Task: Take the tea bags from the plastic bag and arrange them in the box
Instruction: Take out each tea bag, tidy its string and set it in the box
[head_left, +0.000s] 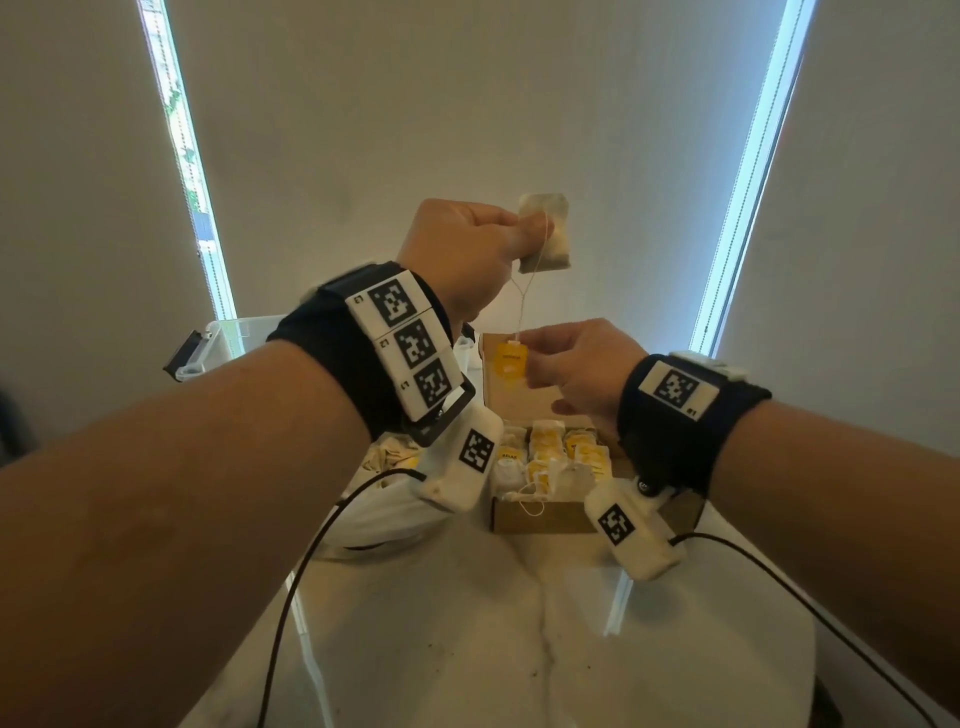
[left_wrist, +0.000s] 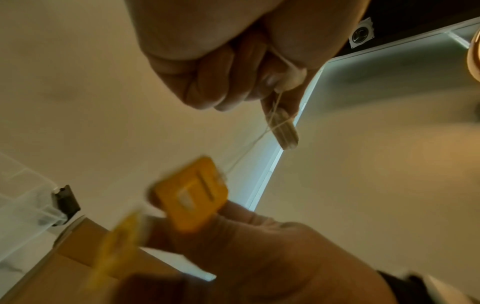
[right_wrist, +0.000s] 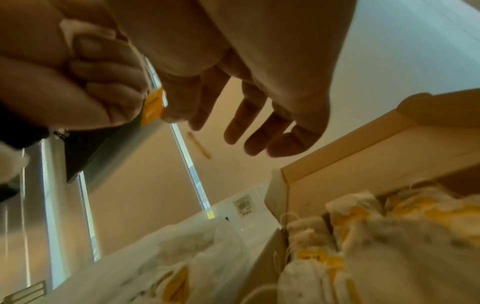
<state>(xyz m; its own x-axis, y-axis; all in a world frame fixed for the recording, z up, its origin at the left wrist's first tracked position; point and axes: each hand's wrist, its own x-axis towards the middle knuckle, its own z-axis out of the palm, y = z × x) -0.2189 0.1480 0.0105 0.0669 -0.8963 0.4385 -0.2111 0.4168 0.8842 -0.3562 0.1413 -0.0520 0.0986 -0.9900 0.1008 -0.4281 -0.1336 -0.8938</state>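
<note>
My left hand (head_left: 519, 228) is raised above the table and pinches a pale tea bag (head_left: 545, 234), seen edge-on in the left wrist view (left_wrist: 285, 131). Its string runs down to a yellow tag (head_left: 511, 361) (left_wrist: 192, 195) (right_wrist: 153, 107). My right hand (head_left: 532, 364) pinches that tag between thumb and forefinger, its other fingers (right_wrist: 259, 133) loosely extended. Both hands hover over the open cardboard box (head_left: 545, 517) (right_wrist: 311, 174), which holds several tea bags (head_left: 550, 457) (right_wrist: 363, 226). The plastic bag (head_left: 384, 509) (right_wrist: 182, 257) lies left of the box with more tea bags inside.
A clear plastic tub (head_left: 218, 343) (left_wrist: 26, 195) with a black latch stands behind the bag at the left. The box lid (head_left: 498, 384) stands upright at the back. Black cables (head_left: 311, 545) trail from both wrists over the white table (head_left: 519, 649).
</note>
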